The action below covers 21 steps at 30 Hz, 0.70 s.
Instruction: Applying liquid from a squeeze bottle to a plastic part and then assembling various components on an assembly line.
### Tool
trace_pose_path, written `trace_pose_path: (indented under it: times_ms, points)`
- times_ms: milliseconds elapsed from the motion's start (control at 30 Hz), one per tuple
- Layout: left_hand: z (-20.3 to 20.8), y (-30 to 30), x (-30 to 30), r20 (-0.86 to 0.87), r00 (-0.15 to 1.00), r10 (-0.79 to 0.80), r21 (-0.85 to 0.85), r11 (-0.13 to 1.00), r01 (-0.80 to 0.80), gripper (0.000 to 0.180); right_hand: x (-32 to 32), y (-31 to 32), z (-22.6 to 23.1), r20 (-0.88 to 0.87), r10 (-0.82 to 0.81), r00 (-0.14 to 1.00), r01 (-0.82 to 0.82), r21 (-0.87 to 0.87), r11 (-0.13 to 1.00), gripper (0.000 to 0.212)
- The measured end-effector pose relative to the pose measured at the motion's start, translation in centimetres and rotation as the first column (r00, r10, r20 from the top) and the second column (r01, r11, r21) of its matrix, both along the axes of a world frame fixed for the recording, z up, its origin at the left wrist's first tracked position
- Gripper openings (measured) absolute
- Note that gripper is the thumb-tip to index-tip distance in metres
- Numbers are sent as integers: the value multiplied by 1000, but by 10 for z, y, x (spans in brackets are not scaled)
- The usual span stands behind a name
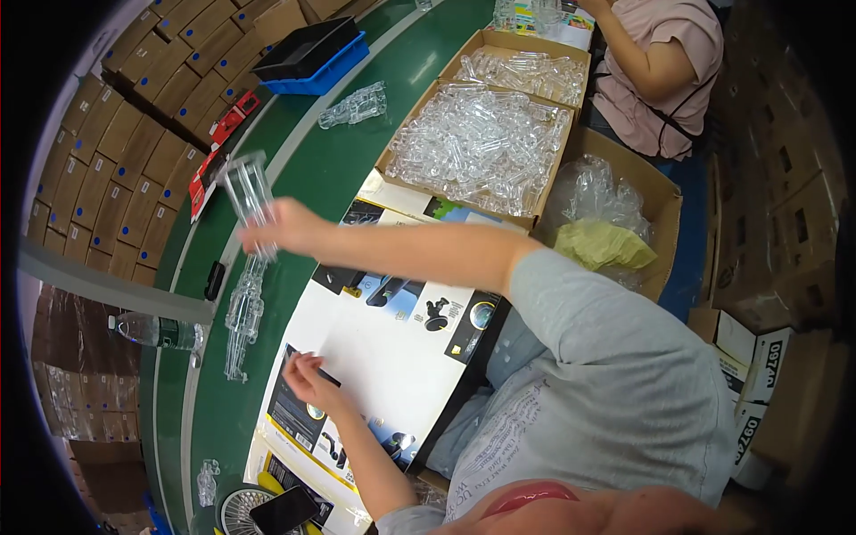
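Note:
My right hand [290, 230] reaches out over the green bench and is closed on a clear plastic part [248, 189], a wide tube blurred by motion. Just below that hand, another long clear plastic part [242, 312] lies on the bench; whether it touches the held part, I cannot tell. My left hand [310, 382] rests near the left edge of a white printed cardboard sheet [348, 330], fingers loosely curled and apart, with nothing visible in them. Beyond my right forearm, an open carton [385, 169] is heaped with small clear plastic pieces [486, 138].
Farther back are a second carton of clear pieces [526, 76], more clear parts [355, 107] and a blue bin [330, 76]. A water bottle [156, 331], small fan [241, 513] and phone [283, 510] lie left. A box with plastic bags [664, 205] stands right, near another person [660, 71].

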State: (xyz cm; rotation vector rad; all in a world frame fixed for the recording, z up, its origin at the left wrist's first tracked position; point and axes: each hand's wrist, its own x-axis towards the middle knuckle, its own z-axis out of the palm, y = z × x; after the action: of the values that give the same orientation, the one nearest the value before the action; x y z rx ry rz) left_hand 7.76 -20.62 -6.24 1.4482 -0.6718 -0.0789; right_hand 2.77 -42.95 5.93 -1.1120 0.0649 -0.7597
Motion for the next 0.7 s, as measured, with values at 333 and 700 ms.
trace_pose_path:
  times_ms: [333,700]
  points:
    - [-11,-21,-3,-104,993,-57,132,989,71,19,-39,-269,-29,-592,-722,359,743,-286,604,54]
    - [-2,-22,-15,-118,993,6,161,987,13,17,-9,-342,-84,-576,-574,581,726,49,686,41]
